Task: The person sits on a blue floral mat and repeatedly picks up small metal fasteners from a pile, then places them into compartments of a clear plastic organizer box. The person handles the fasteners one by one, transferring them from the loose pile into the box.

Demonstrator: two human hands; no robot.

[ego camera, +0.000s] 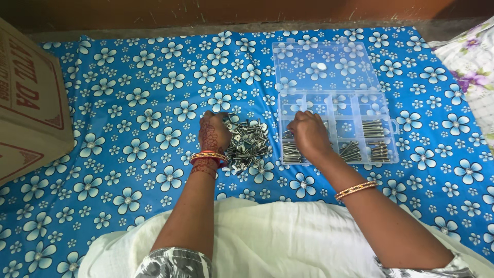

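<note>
Bedsheet point(128, 103), blue with white flowers, covers everything I'm working on. Cardboard box point(25, 103) sits at 9 o'clock, a floral pillow point(471, 67) at 2 o'clock. Clear organiser box point(355, 110) lies at 1 o'clock from me, lid flipped open away from me, compartments partly filled with sorted screws. Pile of loose screws point(248, 144) lies dead ahead, just left of the organiser.

Step in hand, as I read it: sorting the pile into compartments by size. My left hand point(213, 135) rests on the pile's left edge, fingers curled down into the screws; can't tell whether they've pinched one. My right hand point(307, 135) is over the organiser's near-left compartment, fingers bent down into it on the long screws point(289, 153) there; whether they're holding or letting go I can't tell.

Next move, my call: pick a single screw off the heap without dragging its neighbours, then match its length against a compartment before dropping it.
</note>
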